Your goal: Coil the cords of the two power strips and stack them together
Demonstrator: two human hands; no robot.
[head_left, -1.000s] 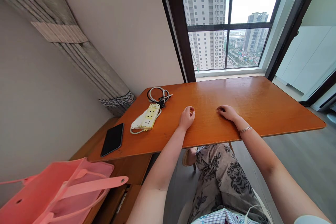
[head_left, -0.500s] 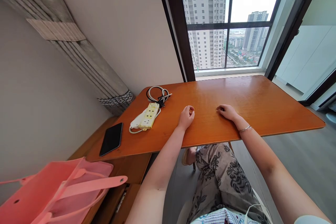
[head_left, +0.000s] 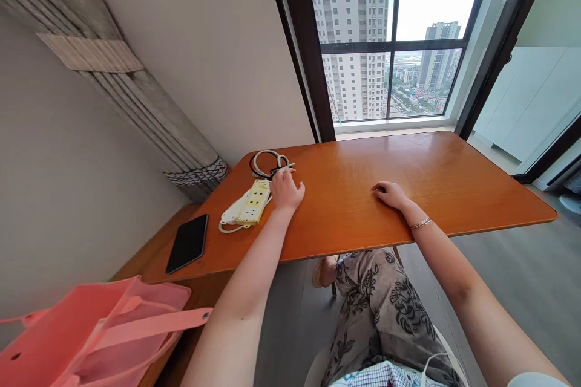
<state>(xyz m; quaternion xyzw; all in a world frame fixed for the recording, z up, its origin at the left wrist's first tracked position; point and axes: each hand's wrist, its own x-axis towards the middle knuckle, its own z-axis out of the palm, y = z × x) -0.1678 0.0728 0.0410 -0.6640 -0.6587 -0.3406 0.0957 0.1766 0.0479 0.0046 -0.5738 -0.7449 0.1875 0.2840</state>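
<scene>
My left hand (head_left: 287, 189) is over the right end of a white and yellow power strip (head_left: 255, 202), at the near side of its coiled white and black cables (head_left: 267, 160). Its fingers are stretched forward with the thumb apart; the black plug is hidden beneath them. Whether the fingertips touch the cable I cannot make out. My right hand (head_left: 391, 195) rests on the wooden table (head_left: 345, 217), fingers loosely bent and apart from the thumb, with nothing visible in it.
A black tablet or phone (head_left: 187, 243) lies at the table's left end. Beside it, lower left, stands a pink bag (head_left: 91, 338) with loose straps. A wall and a tied curtain (head_left: 149, 109) border the left; a window (head_left: 390, 84) is behind the far edge.
My left hand has moved left and forward from the table's middle to the power strip and cables, its fingers stretching out. My right hand stays in place.
</scene>
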